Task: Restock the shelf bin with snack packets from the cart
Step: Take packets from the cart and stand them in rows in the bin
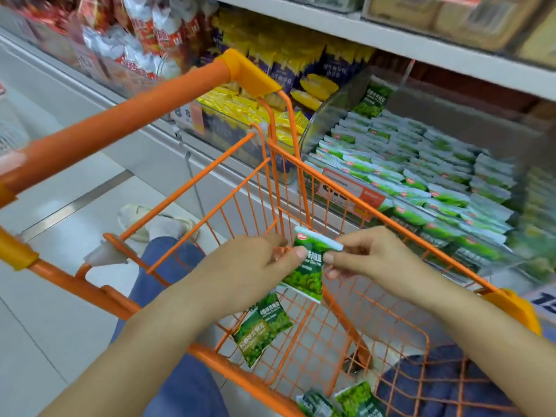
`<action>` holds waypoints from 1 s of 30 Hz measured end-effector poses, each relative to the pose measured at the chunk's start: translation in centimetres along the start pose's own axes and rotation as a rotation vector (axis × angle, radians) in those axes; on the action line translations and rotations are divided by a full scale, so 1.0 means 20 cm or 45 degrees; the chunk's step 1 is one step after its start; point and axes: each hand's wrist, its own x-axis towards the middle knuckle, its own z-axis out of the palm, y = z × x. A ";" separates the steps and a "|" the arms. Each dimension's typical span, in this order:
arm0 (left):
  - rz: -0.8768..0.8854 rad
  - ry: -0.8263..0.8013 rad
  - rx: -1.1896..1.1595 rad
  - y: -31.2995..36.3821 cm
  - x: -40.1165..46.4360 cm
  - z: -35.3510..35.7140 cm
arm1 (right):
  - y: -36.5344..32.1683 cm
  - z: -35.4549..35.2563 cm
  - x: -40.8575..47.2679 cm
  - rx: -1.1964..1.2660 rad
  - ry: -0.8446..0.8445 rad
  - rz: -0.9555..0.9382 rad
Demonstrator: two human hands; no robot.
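In the head view, both hands meet over the orange wire cart point(301, 182) and share one green snack packet point(308, 266). The left hand point(255, 266) pinches the packet's left edge between thumb and curled fingers; the right hand point(364, 257) pinches its right edge the same way, just below the white top seal. The packet hangs upright above the cart's basket, level with its upper rim.

More green packets lie loose on the cart's mesh floor: two overlapping ones point(261, 329) below the left forearm and a pair point(340, 401) near the bottom edge of the picture.

To the right, beyond the cart's rim, the clear shelf bin point(331, 115) holds rows of matching green packets point(421, 176), with a red price label point(349, 191) on its front. Farther left on the same shelf sit yellow and purple snack packs point(270, 94).
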 end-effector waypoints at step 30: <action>0.248 0.706 0.476 0.10 0.61 -0.04 | -0.18 -0.53 0.40 0.471 0.871 0.014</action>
